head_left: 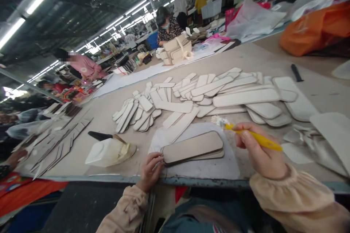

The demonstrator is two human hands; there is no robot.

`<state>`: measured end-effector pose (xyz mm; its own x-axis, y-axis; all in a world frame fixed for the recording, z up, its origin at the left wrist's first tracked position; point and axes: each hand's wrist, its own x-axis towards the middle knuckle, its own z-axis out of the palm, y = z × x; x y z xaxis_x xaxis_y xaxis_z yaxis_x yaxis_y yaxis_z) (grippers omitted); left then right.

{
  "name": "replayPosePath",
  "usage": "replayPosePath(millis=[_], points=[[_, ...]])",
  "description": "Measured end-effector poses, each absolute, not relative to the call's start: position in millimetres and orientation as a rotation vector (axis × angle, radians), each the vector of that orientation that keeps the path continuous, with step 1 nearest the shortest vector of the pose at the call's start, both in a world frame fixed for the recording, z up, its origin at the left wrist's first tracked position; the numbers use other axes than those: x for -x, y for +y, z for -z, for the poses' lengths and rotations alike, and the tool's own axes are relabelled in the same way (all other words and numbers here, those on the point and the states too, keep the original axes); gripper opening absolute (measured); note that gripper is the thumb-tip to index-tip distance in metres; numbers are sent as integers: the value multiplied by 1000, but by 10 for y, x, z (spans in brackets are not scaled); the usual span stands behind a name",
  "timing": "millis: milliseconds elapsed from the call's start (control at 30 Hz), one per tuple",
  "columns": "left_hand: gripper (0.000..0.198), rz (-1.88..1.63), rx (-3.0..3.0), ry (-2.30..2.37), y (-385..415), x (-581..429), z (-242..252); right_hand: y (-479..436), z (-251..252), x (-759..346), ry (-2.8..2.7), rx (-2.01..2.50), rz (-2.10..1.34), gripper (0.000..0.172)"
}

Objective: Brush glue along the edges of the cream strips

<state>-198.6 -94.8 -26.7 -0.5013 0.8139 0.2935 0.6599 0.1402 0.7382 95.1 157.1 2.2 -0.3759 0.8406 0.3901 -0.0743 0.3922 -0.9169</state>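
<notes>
My right hand [257,149] is closed round the yellow handle of a brush [255,138], whose pale, coated bristles point left above the table. With its fingers pinched, my left hand [152,167] holds the left end of a small stack of long, rounded grey-beige strips [194,147]. That stack lies on a white sheet [231,164] near the table's front edge. To the left, a white container [106,151] lies with creamy stuff round its mouth, and a dark-handled tool [100,135] is beside it.
Loose piles of pale strips [246,97] spread across the middle of the table [131,80]. A black tool [296,72] and an orange bag [314,29] are at the back right. More flat pieces [60,145] lie at the left. Several people are beyond.
</notes>
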Motion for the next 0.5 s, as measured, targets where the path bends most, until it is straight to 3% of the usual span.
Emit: replayPosePath(millis=[500], points=[[13, -1277, -1622, 1934, -969, 2161, 432, 525, -15, 361, -1577, 870, -1790, 38]])
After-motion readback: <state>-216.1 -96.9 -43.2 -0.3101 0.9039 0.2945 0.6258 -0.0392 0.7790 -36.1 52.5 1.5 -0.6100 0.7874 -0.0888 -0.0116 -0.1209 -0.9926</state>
